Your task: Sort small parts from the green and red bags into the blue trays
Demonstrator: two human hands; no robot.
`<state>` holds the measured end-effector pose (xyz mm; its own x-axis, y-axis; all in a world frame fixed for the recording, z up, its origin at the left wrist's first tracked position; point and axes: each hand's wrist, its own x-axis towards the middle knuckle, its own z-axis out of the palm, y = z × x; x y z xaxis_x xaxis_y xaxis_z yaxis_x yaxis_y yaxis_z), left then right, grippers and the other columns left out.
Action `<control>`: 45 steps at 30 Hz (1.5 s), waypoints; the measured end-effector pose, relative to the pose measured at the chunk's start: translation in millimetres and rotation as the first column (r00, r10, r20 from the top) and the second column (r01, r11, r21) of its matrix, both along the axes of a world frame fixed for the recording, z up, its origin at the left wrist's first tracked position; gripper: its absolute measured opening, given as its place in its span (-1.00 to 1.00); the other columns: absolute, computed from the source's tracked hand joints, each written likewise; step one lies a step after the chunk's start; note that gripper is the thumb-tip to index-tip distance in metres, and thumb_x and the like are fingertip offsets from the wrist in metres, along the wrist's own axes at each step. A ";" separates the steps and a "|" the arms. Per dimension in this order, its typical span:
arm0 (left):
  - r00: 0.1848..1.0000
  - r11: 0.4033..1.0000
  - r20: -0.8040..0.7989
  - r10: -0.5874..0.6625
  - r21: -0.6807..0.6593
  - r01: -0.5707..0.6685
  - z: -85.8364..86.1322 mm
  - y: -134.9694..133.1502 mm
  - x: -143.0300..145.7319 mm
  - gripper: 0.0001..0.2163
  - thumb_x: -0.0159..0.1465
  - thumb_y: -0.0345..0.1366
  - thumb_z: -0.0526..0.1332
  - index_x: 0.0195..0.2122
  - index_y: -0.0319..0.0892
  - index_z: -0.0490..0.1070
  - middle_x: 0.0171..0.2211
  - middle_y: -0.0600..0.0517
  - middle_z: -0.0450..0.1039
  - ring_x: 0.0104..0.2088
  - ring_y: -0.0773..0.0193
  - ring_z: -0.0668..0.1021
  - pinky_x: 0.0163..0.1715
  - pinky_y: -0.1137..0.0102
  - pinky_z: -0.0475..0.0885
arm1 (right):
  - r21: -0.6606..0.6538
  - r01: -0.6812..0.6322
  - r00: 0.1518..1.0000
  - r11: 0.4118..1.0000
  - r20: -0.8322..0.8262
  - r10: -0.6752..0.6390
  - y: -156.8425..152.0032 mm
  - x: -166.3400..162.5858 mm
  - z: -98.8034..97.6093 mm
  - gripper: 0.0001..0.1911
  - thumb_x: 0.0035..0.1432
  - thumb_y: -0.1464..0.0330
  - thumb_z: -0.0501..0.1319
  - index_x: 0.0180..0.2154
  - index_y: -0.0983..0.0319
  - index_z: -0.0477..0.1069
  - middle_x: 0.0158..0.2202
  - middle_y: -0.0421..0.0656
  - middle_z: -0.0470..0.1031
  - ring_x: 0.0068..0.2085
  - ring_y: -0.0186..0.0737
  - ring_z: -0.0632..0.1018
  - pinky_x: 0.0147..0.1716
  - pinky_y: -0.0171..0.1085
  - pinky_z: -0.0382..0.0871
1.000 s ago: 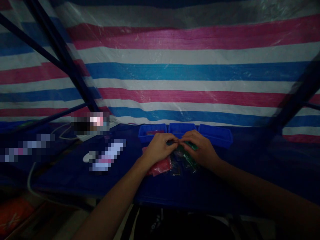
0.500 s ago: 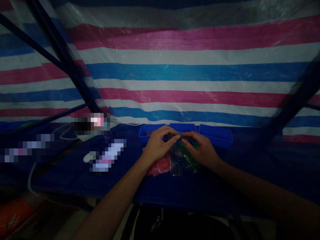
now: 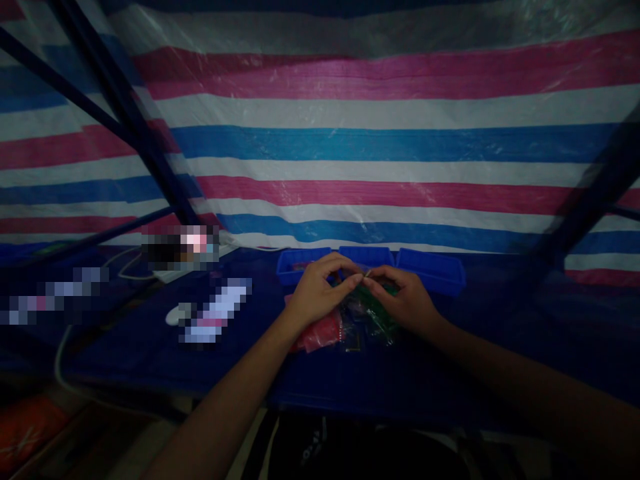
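Observation:
My left hand (image 3: 323, 288) and my right hand (image 3: 406, 293) meet above the blue table, their thumbs and forefingers pinched close together. Between the fingertips is a tiny thin piece (image 3: 367, 274), too small and dark to name. Below my left hand lies a pink plastic packet (image 3: 320, 332). A clear bag with green contents (image 3: 383, 320) rests under my right hand, partly hidden by it. Between these two, a small clear packet with something dark inside (image 3: 353, 340) lies flat on the table.
Three blue trays stand in a row behind my hands: left (image 3: 286, 265), middle (image 3: 367, 253), right (image 3: 433, 270). To the left are a blurred-out bright flat object (image 3: 220, 310), a white round object (image 3: 176, 315) and a white power strip (image 3: 173, 272) with cables. Dark metal posts (image 3: 145, 147) frame a striped sheet (image 3: 350, 143).
My right hand's fingertips have shifted slightly and now touch closer to the left thumb. The tiny piece shows at a different angle; the things on the table have stayed put.

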<state>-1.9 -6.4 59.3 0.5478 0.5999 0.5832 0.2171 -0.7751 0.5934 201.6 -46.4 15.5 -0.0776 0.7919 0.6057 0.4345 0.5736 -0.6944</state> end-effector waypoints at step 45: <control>0.989 0.988 0.027 0.148 -0.058 -0.146 -8.4 0.9 0.9 -0.89 0.30 -0.31 0.27 -0.19 -0.13 0.57 -0.26 -0.01 0.62 -0.26 0.22 0.62 -0.18 0.26 0.52 | 0.048 0.070 0.997 0.996 -0.037 -0.068 5.4 0.4 -0.5 -0.78 0.26 0.24 0.29 -0.08 0.16 0.51 -0.13 -0.09 0.60 -0.20 -0.14 0.62 -0.17 -0.13 0.54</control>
<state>-1.0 -5.6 50.9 0.4336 0.7043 0.5621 0.3070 -0.7020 0.6426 202.0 -40.9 15.0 -0.0015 0.7637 0.6456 0.4497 0.5771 -0.6817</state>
